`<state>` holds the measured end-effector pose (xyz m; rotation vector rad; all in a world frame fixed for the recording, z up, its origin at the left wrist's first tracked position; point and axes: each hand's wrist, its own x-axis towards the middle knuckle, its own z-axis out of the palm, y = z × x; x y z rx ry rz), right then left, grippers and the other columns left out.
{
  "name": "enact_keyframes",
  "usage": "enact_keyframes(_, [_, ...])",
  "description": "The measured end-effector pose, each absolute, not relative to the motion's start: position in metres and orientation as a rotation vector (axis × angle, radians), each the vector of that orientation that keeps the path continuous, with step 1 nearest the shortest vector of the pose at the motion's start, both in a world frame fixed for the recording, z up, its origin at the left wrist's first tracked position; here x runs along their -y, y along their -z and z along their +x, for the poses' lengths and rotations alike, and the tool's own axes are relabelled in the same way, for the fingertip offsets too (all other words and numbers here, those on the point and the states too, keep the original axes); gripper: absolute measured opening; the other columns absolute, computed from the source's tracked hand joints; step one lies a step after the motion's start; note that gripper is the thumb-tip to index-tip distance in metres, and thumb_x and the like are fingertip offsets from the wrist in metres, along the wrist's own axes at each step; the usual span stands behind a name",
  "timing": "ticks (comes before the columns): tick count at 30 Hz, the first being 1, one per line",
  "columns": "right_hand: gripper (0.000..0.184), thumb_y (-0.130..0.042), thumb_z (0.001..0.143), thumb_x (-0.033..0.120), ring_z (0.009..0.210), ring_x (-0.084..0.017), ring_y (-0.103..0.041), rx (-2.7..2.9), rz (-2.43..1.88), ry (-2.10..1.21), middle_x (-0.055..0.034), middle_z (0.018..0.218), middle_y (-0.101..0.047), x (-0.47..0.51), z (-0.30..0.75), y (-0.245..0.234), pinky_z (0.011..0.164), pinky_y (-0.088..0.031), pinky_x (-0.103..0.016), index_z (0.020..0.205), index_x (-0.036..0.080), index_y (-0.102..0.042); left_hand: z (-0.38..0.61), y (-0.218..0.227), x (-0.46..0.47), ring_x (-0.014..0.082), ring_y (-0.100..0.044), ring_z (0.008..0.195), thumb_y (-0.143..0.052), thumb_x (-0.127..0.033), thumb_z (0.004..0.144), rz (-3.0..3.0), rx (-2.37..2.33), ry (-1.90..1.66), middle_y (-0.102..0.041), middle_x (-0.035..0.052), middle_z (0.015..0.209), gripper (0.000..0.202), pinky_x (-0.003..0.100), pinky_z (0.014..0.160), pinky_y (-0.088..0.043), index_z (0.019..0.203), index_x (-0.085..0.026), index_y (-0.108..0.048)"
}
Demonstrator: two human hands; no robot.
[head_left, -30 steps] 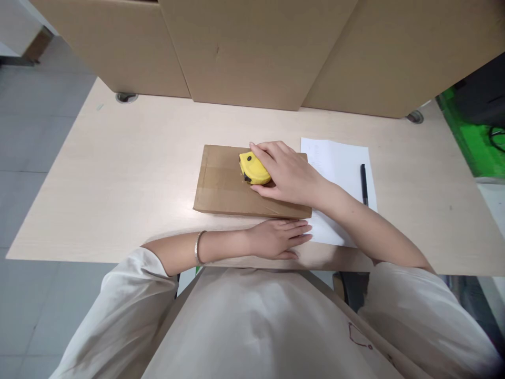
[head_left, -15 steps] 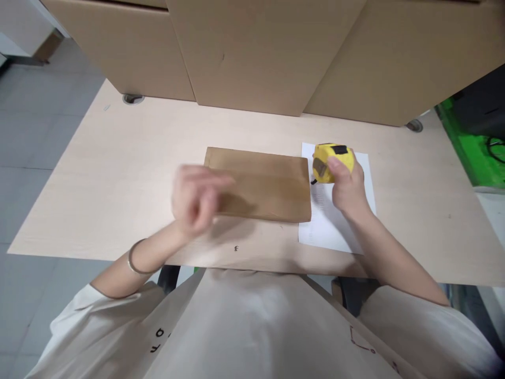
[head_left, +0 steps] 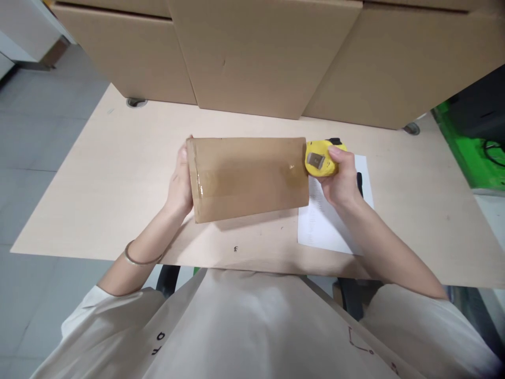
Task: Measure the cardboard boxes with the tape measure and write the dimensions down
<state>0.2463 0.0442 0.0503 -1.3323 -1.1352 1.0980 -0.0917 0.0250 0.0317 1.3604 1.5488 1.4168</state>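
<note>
A flat brown cardboard box (head_left: 248, 176) with clear tape along its middle is raised off the pale wooden table (head_left: 98, 179), tilted with its left end up. My left hand (head_left: 179, 181) grips that left end, thumb at the top corner. My right hand (head_left: 341, 176) is closed round a yellow tape measure (head_left: 320, 157) and holds it against the box's right end. A metal clip shows on the side of the tape measure.
A white sheet of paper (head_left: 329, 223) lies under my right hand, with a black pen (head_left: 359, 179) partly hidden behind it. Large cardboard boxes (head_left: 260, 52) stand along the table's far edge. A green object (head_left: 469, 142) sits at the right.
My left hand has taken the box's left end and lifted it. My right hand brought the tape measure from over the paper to the box's right end.
</note>
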Motion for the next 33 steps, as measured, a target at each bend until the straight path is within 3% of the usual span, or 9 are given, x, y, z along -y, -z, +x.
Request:
enact_keyframes(3, [0.047,-0.048,0.092,0.063,0.115,-0.035,-0.070,1.170,-1.269,-1.054,-0.0135,0.116,-0.070,-0.059,0.242,-0.053,0.083,-0.062,-0.048,0.110,0.023,-0.065,-0.095,-0.043,-0.011,0.0283,-0.060,0.146,-0.038,-0.072,0.107,1.625,-1.487,-1.627,-0.062,0.0080,0.155,0.064,0.054,0.130,-0.045,0.152,-0.029,-0.056])
enact_keyframes(5, [0.053,-0.042,0.092,0.066,0.116,-0.035,-0.069,1.124,-1.230,-1.034,-0.0138,0.119,-0.069,-0.068,0.237,-0.053,0.083,-0.061,-0.048,0.115,0.023,-0.063,-0.092,-0.043,0.000,0.0285,-0.063,0.144,-0.041,-0.073,0.105,1.835,-1.338,-1.799,-0.061,0.0077,0.153,0.062,0.054,0.128,-0.047,0.152,-0.034,-0.053])
enact_keyframes(10, [0.074,-0.028,0.094,0.082,0.126,-0.035,-0.066,1.228,-1.217,-0.979,-0.0148,0.134,-0.068,-0.083,0.223,-0.040,0.089,-0.059,-0.050,0.129,0.026,-0.062,-0.074,-0.023,0.031,0.0331,-0.071,0.131,-0.045,-0.095,0.087,2.424,-1.138,-1.791,-0.066,0.0060,0.120,0.071,0.061,0.114,-0.061,0.114,-0.033,-0.065])
enact_keyframes(14, [0.094,-0.017,0.087,0.095,0.128,-0.037,-0.067,1.386,-1.237,-0.914,-0.0146,0.126,-0.071,-0.092,0.219,-0.031,0.091,-0.060,-0.050,0.122,0.023,-0.066,-0.045,-0.021,0.055,0.0258,-0.070,0.131,-0.069,-0.065,0.094,2.807,-0.672,-1.819,-0.069,0.0031,0.111,0.036,0.048,0.116,-0.063,0.092,-0.030,-0.064])
enact_keyframes(19, [0.076,-0.051,0.076,0.094,0.124,-0.036,-0.070,1.468,-1.065,-0.925,-0.0108,0.116,-0.077,-0.093,0.229,-0.056,0.098,-0.060,-0.051,0.111,0.029,-0.066,-0.014,-0.036,0.068,0.0169,-0.067,0.093,-0.074,-0.032,0.091,2.851,-0.615,-1.886,-0.070,0.0015,0.092,0.016,0.038,0.097,-0.067,0.077,-0.032,-0.069])
enact_keyframes(23, [0.062,-0.080,0.070,0.070,0.094,-0.030,-0.074,1.514,-0.983,-1.044,-0.0070,0.113,-0.078,-0.087,0.241,-0.101,0.072,-0.061,-0.044,0.117,0.033,-0.062,-0.015,-0.058,0.064,0.0163,-0.067,0.086,-0.062,-0.042,0.101,2.822,-0.457,-1.783,-0.072,0.0004,0.088,0.025,0.035,0.087,-0.064,0.081,-0.032,-0.074])
enact_keyframes(26, [0.062,-0.086,0.066,0.064,0.087,-0.028,-0.074,1.636,-0.954,-1.267,-0.0061,0.114,-0.079,-0.084,0.244,-0.133,0.051,-0.051,-0.036,0.115,0.030,-0.068,-0.022,-0.088,0.041,0.0174,-0.066,0.085,-0.043,-0.035,0.109,2.671,-0.640,-1.686,-0.071,0.0008,0.086,0.031,0.038,0.086,-0.056,0.094,-0.028,-0.069])
enact_keyframes(28, [0.057,-0.086,0.067,0.062,0.083,-0.025,-0.073,1.712,-0.935,-1.364,-0.0065,0.113,-0.080,-0.085,0.242,-0.149,0.048,-0.048,-0.033,0.111,0.027,-0.072,-0.023,-0.109,0.013,0.0197,-0.065,0.089,-0.047,-0.027,0.108,2.449,-1.029,-1.547,-0.071,0.0008,0.092,0.017,0.043,0.094,-0.049,0.100,-0.027,-0.063])
enact_keyframes(33, [0.040,-0.086,0.074,0.054,0.065,-0.017,-0.062,1.912,-1.003,-1.395,-0.0036,0.083,-0.072,-0.088,0.229,-0.172,0.045,-0.045,-0.029,0.097,0.024,-0.074,-0.003,-0.137,-0.062,0.0187,-0.061,0.096,-0.046,-0.035,0.113,2.110,-1.217,-1.112,-0.061,0.0015,0.087,0.036,0.040,0.103,-0.045,0.079,-0.023,-0.050])
